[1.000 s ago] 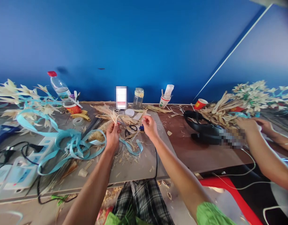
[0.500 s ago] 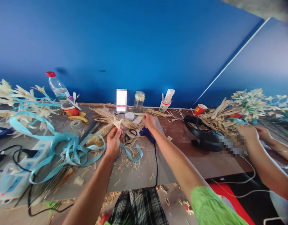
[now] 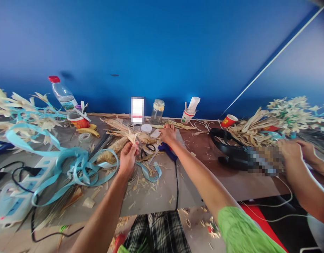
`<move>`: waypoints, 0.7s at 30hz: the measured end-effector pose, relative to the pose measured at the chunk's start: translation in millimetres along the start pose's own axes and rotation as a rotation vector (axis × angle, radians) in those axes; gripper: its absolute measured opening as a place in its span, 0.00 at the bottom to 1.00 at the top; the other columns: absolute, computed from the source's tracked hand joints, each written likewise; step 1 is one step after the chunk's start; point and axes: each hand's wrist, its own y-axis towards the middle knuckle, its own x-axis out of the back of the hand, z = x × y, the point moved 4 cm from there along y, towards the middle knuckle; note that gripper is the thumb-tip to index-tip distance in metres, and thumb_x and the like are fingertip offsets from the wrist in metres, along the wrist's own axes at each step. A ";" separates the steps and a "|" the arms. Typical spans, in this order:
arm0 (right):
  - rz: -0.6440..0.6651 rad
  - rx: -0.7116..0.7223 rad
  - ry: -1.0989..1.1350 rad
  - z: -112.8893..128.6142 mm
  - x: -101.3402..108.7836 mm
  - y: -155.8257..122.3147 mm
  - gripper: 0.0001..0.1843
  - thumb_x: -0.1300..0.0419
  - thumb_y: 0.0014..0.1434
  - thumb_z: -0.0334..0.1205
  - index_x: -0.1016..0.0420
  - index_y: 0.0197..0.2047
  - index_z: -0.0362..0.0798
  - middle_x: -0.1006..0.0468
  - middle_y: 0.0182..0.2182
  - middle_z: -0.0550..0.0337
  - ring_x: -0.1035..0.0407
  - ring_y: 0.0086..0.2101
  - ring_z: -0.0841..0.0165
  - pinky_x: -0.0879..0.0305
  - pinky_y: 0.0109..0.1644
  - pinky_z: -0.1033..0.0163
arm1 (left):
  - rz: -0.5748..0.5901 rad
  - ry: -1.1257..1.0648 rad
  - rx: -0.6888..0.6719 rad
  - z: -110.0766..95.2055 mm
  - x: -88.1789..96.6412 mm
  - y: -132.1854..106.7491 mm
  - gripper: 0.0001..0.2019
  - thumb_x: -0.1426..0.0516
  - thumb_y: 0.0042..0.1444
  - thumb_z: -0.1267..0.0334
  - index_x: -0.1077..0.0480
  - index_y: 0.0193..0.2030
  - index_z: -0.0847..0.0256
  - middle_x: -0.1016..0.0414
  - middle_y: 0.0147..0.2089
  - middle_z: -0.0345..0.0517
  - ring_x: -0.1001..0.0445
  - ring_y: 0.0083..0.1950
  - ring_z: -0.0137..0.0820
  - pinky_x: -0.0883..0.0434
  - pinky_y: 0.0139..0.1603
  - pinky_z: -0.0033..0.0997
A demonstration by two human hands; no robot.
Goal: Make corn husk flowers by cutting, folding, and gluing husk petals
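Observation:
My left hand (image 3: 128, 157) is closed around the base of a small pale corn-husk flower (image 3: 132, 135), held upright above the table. My right hand (image 3: 168, 134) reaches further back, fingers curled down on pale husk strips (image 3: 153, 134) near a white round lid (image 3: 146, 128); what it grips is hidden. A blue glue gun (image 3: 167, 150) lies just under my right wrist, its black cord running toward me. Black-handled scissors (image 3: 147, 149) lie between my hands.
Light blue ribbon (image 3: 72, 161) coils at the left beside husk flowers, a water bottle (image 3: 61, 94) and an orange cup (image 3: 80, 121). A glass jar (image 3: 157, 110) and paper cups (image 3: 186, 116) stand at the back. A co-worker's hands (image 3: 293, 151) work at the right near a black object (image 3: 230, 151).
My right hand has left the flower and reached back to the husk strips near the white lid. My left hand keeps the flower and has barely moved.

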 end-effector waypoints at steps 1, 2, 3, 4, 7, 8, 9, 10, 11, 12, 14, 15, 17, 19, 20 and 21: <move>0.022 0.015 0.001 2.0 0.0 2.9 0.16 0.45 0.56 0.35 0.21 0.45 0.57 0.33 0.50 0.52 0.45 0.52 0.55 0.49 0.53 0.53 | 0.000 0.004 0.004 0.4 0.2 0.3 0.14 0.37 0.47 0.54 0.27 0.35 0.64 0.35 0.27 0.38 0.40 0.26 0.21 0.41 0.27 0.22; 0.047 0.029 0.002 3.9 0.1 5.7 0.15 0.44 0.54 0.34 0.21 0.43 0.57 0.32 0.49 0.53 0.46 0.52 0.55 0.49 0.53 0.52 | 0.001 0.007 0.005 0.7 0.4 0.6 0.14 0.37 0.47 0.54 0.27 0.35 0.64 0.36 0.27 0.37 0.40 0.26 0.21 0.41 0.27 0.22; 0.067 0.046 0.004 5.7 0.8 8.4 0.15 0.43 0.53 0.34 0.20 0.41 0.56 0.31 0.48 0.53 0.46 0.52 0.55 0.49 0.52 0.52 | 0.002 0.008 0.002 1.1 0.5 0.9 0.14 0.38 0.47 0.54 0.27 0.34 0.64 0.36 0.27 0.37 0.40 0.25 0.21 0.41 0.26 0.22; 0.075 0.063 0.007 7.2 2.7 11.0 0.14 0.43 0.52 0.33 0.20 0.39 0.55 0.31 0.47 0.53 0.46 0.52 0.55 0.49 0.52 0.52 | 0.004 0.006 -0.001 1.4 0.6 1.1 0.14 0.38 0.48 0.54 0.27 0.34 0.64 0.35 0.27 0.37 0.40 0.25 0.21 0.41 0.27 0.22; -0.036 0.087 0.084 9.1 19.5 19.6 0.14 0.45 0.54 0.33 0.20 0.39 0.54 0.30 0.47 0.53 0.45 0.52 0.55 0.49 0.53 0.51 | 0.014 0.003 -0.016 1.9 0.1 1.7 0.13 0.38 0.48 0.54 0.27 0.34 0.63 0.35 0.27 0.37 0.40 0.26 0.21 0.41 0.27 0.23; -0.122 0.081 0.144 8.3 28.7 22.4 0.15 0.47 0.56 0.34 0.20 0.40 0.53 0.30 0.47 0.53 0.44 0.51 0.56 0.48 0.53 0.52 | 0.016 0.006 -0.021 1.9 -0.2 1.8 0.13 0.39 0.48 0.54 0.27 0.34 0.63 0.36 0.27 0.37 0.40 0.26 0.21 0.41 0.27 0.23; -0.223 0.060 0.216 6.2 38.6 25.0 0.15 0.48 0.57 0.34 0.21 0.41 0.51 0.30 0.48 0.52 0.42 0.50 0.57 0.47 0.53 0.53 | 0.018 0.012 -0.025 1.8 -0.5 1.8 0.13 0.39 0.49 0.55 0.28 0.34 0.63 0.36 0.26 0.37 0.41 0.26 0.22 0.41 0.27 0.23; -0.313 0.059 0.287 4.5 47.9 27.3 0.16 0.50 0.58 0.33 0.22 0.42 0.48 0.29 0.47 0.51 0.40 0.49 0.59 0.45 0.53 0.54 | 0.018 0.018 -0.030 1.5 -0.8 1.7 0.12 0.39 0.49 0.55 0.28 0.34 0.63 0.36 0.26 0.37 0.41 0.26 0.22 0.41 0.27 0.23; -0.357 0.073 0.367 3.3 54.9 29.6 0.17 0.52 0.58 0.32 0.23 0.42 0.45 0.27 0.45 0.50 0.37 0.47 0.61 0.43 0.53 0.57 | 0.020 0.024 -0.035 1.1 -1.2 1.6 0.12 0.39 0.49 0.55 0.28 0.33 0.63 0.36 0.26 0.38 0.41 0.26 0.22 0.41 0.27 0.23; -0.377 0.076 0.452 1.6 59.8 31.9 0.17 0.52 0.58 0.31 0.23 0.43 0.44 0.26 0.44 0.50 0.35 0.45 0.63 0.41 0.51 0.59 | 0.023 0.027 -0.037 0.7 -1.6 1.3 0.12 0.39 0.50 0.55 0.28 0.33 0.63 0.36 0.25 0.38 0.41 0.26 0.22 0.41 0.27 0.23; -0.344 0.073 0.600 -1.1 62.4 35.4 0.17 0.51 0.57 0.33 0.24 0.43 0.43 0.23 0.41 0.52 0.31 0.39 0.66 0.37 0.47 0.63 | 0.032 0.025 -0.041 -0.1 -2.5 0.5 0.12 0.39 0.50 0.55 0.28 0.32 0.63 0.36 0.25 0.38 0.41 0.26 0.22 0.41 0.28 0.23; -0.298 0.074 0.650 -1.5 60.4 36.4 0.16 0.50 0.56 0.34 0.24 0.42 0.43 0.22 0.40 0.54 0.30 0.37 0.68 0.36 0.45 0.64 | 0.036 0.021 -0.041 -0.5 -2.9 0.1 0.12 0.39 0.50 0.55 0.28 0.33 0.63 0.36 0.25 0.38 0.41 0.26 0.22 0.40 0.28 0.23; -0.168 0.087 0.674 0.1 51.8 36.4 0.15 0.49 0.56 0.35 0.23 0.40 0.44 0.20 0.33 0.57 0.29 0.33 0.70 0.36 0.41 0.66 | 0.040 0.012 -0.038 -0.9 -3.3 -0.6 0.12 0.39 0.50 0.55 0.28 0.33 0.63 0.36 0.26 0.38 0.40 0.26 0.22 0.40 0.28 0.23; -0.039 0.110 0.599 3.7 41.0 34.4 0.15 0.50 0.58 0.38 0.22 0.38 0.45 0.21 0.28 0.60 0.30 0.28 0.71 0.36 0.38 0.67 | 0.035 0.013 -0.037 -0.8 -3.3 -0.8 0.13 0.39 0.49 0.54 0.28 0.33 0.63 0.35 0.26 0.38 0.40 0.26 0.22 0.40 0.28 0.23; 0.006 0.124 0.530 5.7 36.3 33.2 0.16 0.51 0.60 0.40 0.21 0.38 0.45 0.21 0.27 0.60 0.30 0.28 0.71 0.36 0.37 0.68 | 0.032 0.016 -0.036 -0.6 -3.2 -0.7 0.13 0.39 0.49 0.54 0.28 0.33 0.63 0.35 0.26 0.38 0.40 0.26 0.22 0.40 0.28 0.23; 0.039 0.149 0.432 8.1 32.5 32.2 0.18 0.52 0.61 0.41 0.21 0.40 0.46 0.20 0.30 0.59 0.29 0.29 0.70 0.36 0.38 0.68 | 0.030 0.018 -0.035 -0.3 -3.2 -0.5 0.13 0.39 0.49 0.54 0.28 0.33 0.63 0.35 0.26 0.38 0.40 0.25 0.22 0.40 0.28 0.23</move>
